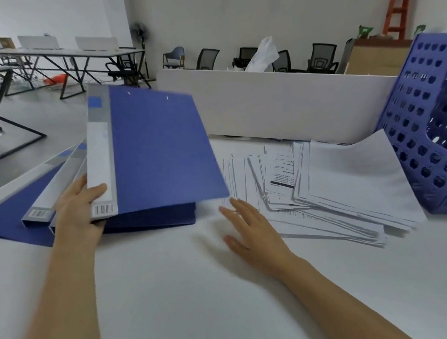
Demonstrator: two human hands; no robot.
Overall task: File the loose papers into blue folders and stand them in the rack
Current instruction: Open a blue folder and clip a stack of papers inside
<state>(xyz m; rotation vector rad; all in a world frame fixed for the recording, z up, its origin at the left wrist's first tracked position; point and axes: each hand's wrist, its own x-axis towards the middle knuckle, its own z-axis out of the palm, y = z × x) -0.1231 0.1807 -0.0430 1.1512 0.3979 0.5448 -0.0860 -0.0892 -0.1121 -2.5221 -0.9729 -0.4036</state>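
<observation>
A blue folder (158, 148) is gripped at its grey spine by the left hand (77, 209) and held tilted, just left of the loose papers (340, 186). More folders (5, 218) are stacked farther left of the papers. The right hand (252, 229) is spread flat, grasping nothing, at the papers' left edge. The blue rack (424, 124) is seen just right of the papers.

- Soft, even light is filling the scene.
- Right hand (252, 231) is blurring, throwing a faint shadow on the table (174, 295).
- Straight lines are bending toward the frame edges.
</observation>
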